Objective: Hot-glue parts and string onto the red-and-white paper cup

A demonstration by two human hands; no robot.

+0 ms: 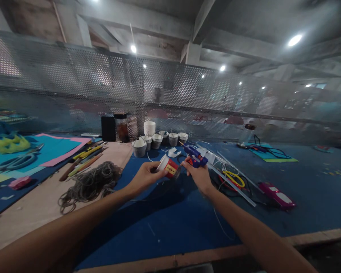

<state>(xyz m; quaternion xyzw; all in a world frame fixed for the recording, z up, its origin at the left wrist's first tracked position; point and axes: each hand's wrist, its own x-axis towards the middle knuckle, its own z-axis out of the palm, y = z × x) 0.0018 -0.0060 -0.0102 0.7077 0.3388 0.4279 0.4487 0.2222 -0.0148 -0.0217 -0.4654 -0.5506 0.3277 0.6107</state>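
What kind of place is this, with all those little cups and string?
It looks like a craft workshop, though I can't be sure. The right hand holds a glue gun, coloured paper and scissors lie over on the left, and concrete beams run overhead.

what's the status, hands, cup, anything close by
Left hand holds tilted red-white tapered cup. Right hand grips blue plastic glue gun. Small grey pots stand beyond.

You have free passage over the blue surface [159, 235] at bottom centre of the frame; tangled gray cord [98, 180] blocks you left of centre, 6 gray cups [139, 148] mid-frame, clear sticks [233, 186] and a magenta box [277, 196] right of centre.
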